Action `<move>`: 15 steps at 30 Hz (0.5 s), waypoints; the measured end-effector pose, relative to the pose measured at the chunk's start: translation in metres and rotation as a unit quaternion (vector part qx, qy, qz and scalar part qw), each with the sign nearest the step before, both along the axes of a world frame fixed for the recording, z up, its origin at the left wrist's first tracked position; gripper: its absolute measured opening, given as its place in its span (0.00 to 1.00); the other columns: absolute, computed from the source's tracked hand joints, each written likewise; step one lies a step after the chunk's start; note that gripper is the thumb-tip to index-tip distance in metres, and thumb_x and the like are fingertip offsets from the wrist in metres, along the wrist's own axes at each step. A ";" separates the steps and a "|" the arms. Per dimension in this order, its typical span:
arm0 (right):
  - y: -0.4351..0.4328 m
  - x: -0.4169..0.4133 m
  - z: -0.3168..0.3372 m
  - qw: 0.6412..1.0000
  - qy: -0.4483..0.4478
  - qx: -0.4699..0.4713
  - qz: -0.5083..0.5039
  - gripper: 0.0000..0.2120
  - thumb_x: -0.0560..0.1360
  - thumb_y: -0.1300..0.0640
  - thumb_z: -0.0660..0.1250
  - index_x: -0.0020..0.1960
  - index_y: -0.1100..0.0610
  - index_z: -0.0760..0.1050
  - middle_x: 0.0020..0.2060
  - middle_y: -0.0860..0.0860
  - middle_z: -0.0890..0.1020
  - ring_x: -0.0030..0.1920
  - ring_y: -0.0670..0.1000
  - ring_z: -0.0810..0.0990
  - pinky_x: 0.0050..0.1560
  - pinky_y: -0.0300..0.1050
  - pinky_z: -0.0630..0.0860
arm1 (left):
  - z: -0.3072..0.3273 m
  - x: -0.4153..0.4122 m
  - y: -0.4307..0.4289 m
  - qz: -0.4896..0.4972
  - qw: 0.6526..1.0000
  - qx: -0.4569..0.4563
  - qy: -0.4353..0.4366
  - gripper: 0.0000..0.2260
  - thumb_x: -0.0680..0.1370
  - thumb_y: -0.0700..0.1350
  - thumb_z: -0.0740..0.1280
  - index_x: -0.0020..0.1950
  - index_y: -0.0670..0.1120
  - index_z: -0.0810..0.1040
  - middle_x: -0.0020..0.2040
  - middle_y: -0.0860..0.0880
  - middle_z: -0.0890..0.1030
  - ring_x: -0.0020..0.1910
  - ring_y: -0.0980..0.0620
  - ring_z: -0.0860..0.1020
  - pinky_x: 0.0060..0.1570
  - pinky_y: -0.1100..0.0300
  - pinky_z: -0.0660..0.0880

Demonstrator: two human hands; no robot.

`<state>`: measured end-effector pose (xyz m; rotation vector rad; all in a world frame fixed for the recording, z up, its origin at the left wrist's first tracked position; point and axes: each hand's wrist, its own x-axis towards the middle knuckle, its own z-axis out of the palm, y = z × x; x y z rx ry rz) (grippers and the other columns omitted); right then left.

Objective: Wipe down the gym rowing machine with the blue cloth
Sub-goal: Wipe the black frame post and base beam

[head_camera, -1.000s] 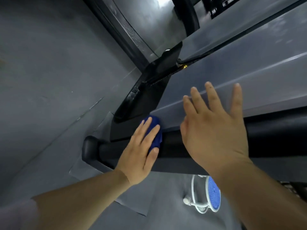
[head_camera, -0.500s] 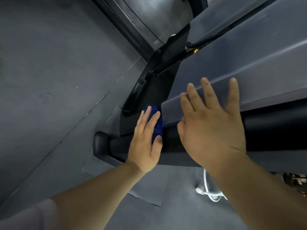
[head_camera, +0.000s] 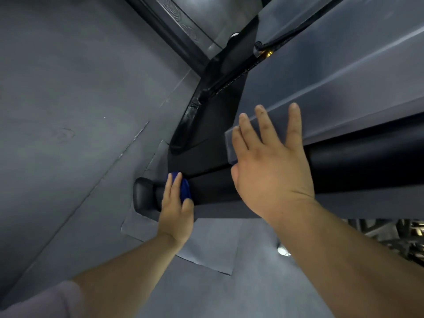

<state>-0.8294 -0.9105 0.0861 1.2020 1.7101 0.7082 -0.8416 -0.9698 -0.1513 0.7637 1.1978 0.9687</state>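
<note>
The left hand lies with its fingers straight and close together over a small, bunched dark blue cloth, pressing it flat against the black rounded bar that runs along the bottom edge of the grey gym rowing machine. Only a strip of the cloth shows past the fingers, at the left end of the bar, just beside its rounded black end cap. The thumb lies alongside the cloth's lower edge, and it is hard to tell whether it hooks any fabric. The right hand is wide open, its fingers spread and straight, the palm laid flat on the lower left corner of the machine's smooth grey side panel, where the panel meets the black bar; it holds nothing. Above that corner a black moulded housing rises along the panel's left edge, with a thin dark cable running up across it to a small brass-coloured fitting at the panel's upper edge. The end cap stands on a flat grey rectangular mat spread on the dull grey floor. A small white object, too blurred to identify, lies on the floor beside the right forearm. A pale sleeve covers the left upper arm at the lower left corner of the view.
</note>
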 end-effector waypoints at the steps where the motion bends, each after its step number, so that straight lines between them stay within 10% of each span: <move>1: 0.000 0.000 -0.003 1.000 0.004 0.006 0.000 0.32 0.81 0.45 0.46 0.80 0.60 0.46 0.80 0.58 0.48 0.79 0.63 0.41 0.64 0.72 0.27 | -0.004 -0.001 -0.003 -0.018 0.999 0.035 0.031 0.30 0.80 0.38 0.56 0.79 0.57 0.53 0.79 0.62 0.48 0.77 0.59 0.52 0.73 0.56 0.61; 15: -0.001 -0.002 -0.013 0.998 0.055 0.030 -0.017 0.28 0.82 0.46 0.50 0.78 0.56 0.55 0.80 0.57 0.52 0.79 0.61 0.43 0.70 0.70 0.31 | -0.091 -0.026 0.006 -0.277 0.899 0.008 0.338 0.36 0.82 0.36 0.59 0.81 0.49 0.39 0.81 0.50 0.41 0.78 0.45 0.52 0.66 0.55 0.67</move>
